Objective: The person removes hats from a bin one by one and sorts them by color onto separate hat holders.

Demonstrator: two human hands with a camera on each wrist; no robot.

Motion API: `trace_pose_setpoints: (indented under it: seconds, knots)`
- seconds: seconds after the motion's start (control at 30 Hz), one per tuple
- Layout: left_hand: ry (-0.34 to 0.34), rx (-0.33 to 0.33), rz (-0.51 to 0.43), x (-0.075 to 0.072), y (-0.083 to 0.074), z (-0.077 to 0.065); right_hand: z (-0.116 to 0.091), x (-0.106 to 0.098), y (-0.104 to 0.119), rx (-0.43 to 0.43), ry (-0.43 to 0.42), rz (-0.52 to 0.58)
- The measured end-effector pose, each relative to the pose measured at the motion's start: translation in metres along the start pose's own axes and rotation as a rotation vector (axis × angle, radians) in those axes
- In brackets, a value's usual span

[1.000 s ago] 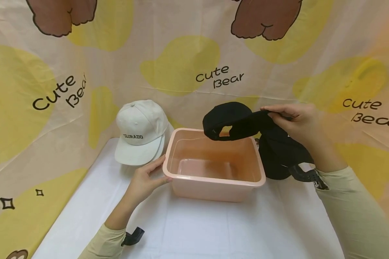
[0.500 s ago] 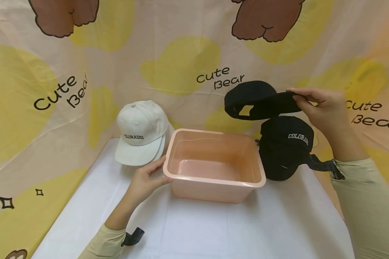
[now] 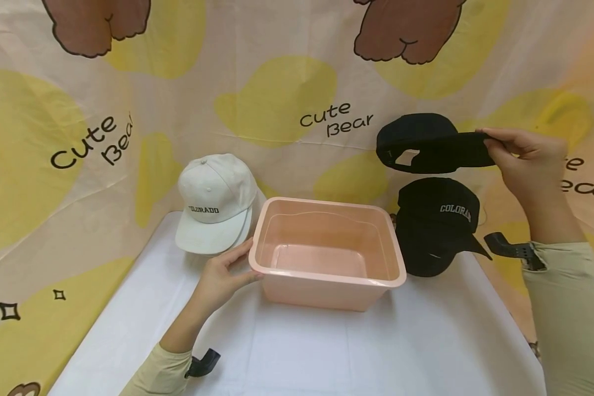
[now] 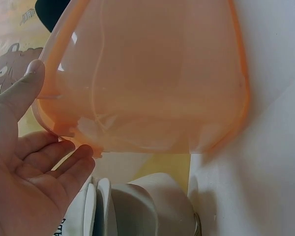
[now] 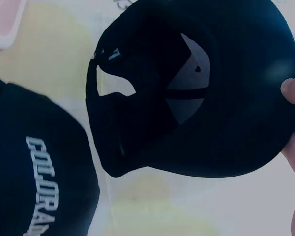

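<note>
A pink plastic tub [image 3: 326, 294] sits mid-table. My left hand [image 3: 223, 278] grips its left front corner; in the left wrist view the thumb [image 4: 35, 73] lies on the rim and the fingers curl near the corner below. High over the right side, my right hand [image 3: 529, 157] pinches the brim of a black baseball cap [image 3: 421, 132] held up in the air. The right wrist view shows this cap [image 5: 187, 142] from its open underside, back strap gap visible. Below it, a second black cap [image 3: 438, 220] lettered in white stands right of the tub.
A white cap [image 3: 215, 187] lettered COLORADO, stacked over another pale cap, stands left of the tub. A white cloth covers the table [image 3: 297, 357]. A patterned bear-print curtain [image 3: 277, 99] hangs close behind.
My right hand has lifted the black cap from over the tub up and to the right, uncovering the lettered black cap beneath. The left hand and tub have stayed put.
</note>
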State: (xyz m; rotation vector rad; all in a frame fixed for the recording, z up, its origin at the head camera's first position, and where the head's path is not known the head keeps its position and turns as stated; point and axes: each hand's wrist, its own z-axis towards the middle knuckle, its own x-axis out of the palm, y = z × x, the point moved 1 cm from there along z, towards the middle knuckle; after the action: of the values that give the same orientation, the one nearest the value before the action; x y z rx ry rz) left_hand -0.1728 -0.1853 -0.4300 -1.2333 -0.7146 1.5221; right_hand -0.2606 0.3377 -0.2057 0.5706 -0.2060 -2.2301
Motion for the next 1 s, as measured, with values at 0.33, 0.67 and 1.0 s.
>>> trace_pose_setpoints:
  seconds: [0.33,0.67,1.0]
  knots:
    - [-0.003,-0.007,0.008,0.001,0.0,0.0,-0.008,-0.01,-0.032,0.034,0.002,-0.083]
    - [-0.005,0.01,0.003,0.001,0.001,0.001,-0.033,-0.009,-0.06,0.059,0.008,-0.177]
    - [0.001,0.005,0.001,0.001,0.001,0.001,-0.054,-0.013,-0.056,0.002,0.026,-0.184]
